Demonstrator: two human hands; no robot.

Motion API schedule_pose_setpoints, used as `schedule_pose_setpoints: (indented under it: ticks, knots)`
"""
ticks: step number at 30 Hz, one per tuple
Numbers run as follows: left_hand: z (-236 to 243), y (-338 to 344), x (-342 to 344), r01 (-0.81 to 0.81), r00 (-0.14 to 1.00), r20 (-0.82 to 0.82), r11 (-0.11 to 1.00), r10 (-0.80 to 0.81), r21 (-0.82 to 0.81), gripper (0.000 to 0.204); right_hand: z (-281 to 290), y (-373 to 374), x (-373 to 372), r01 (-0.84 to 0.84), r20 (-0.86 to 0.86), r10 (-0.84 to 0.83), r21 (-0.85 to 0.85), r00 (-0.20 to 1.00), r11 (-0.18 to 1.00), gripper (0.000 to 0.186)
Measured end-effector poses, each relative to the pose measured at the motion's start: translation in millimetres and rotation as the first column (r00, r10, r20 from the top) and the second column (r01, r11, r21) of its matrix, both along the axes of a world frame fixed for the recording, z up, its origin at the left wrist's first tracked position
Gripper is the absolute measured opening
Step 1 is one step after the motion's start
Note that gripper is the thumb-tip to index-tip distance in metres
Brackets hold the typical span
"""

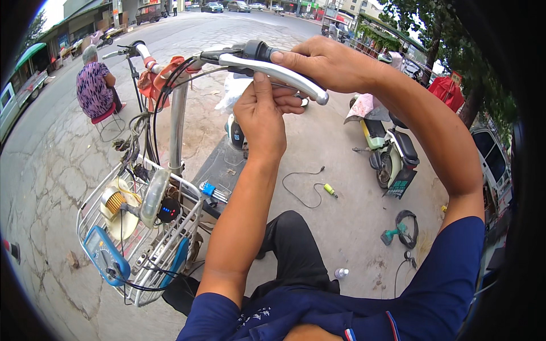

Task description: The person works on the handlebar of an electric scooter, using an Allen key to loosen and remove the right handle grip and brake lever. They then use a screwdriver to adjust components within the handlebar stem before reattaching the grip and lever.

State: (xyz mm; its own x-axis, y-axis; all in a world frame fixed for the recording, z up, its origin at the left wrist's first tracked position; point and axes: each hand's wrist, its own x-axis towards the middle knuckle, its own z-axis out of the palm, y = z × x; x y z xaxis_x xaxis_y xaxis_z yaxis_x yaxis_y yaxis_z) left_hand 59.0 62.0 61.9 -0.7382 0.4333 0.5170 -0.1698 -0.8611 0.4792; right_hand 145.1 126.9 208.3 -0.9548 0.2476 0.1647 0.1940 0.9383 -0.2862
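A silver brake lever (284,73) runs along the bike's handlebar, with a black clamp and cables at its inner end. My right hand (341,65) is wrapped round the black handlebar grip (259,50) behind the lever, its thumb lying along the grip. From below, my left hand (263,116) reaches up with its thumb pressed against the lever's underside. The other left fingers are curled beneath the lever, and whether something small is pinched there is hidden. Black cables (165,94) hang from the handlebar beside an orange-red cloth (152,85).
Below the handlebar, a white wire basket (142,290) holds a blue multimeter (105,256), a headlamp (154,199) and loose wiring. Hex keys (213,192) lie nearby. On the ground are a cable, a green power tool (392,234) and a small bottle (341,273). A scooter (392,153) stands right; a person (95,85) sits left.
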Motion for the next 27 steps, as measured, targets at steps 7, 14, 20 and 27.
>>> schedule_pose_setpoints:
  ticks: [7,14,20,27]
  knots:
    - [3.0,0.5,1.4,0.026,0.997,0.069,1.0,-0.027,0.014,0.046,-0.1,-0.3,-1.2,0.017,-0.004,-0.017,-0.056,1.0,0.998,0.07]
    - [4.0,2.3,3.1,0.036,0.994,0.101,0.999,-0.039,0.038,0.044,3.2,-2.1,-1.7,0.023,0.075,-0.015,-0.107,0.997,0.994,0.061]
    - [1.7,3.1,2.6,0.051,0.995,0.087,0.997,-0.056,0.063,0.046,2.2,0.3,-1.5,0.03,0.09,-0.016,-0.158,0.996,0.987,0.061]
    - [2.6,1.0,2.9,0.104,0.988,0.102,0.991,-0.112,0.079,0.044,3.2,1.9,-0.9,0.022,0.088,0.0,-0.245,0.996,0.969,0.064]
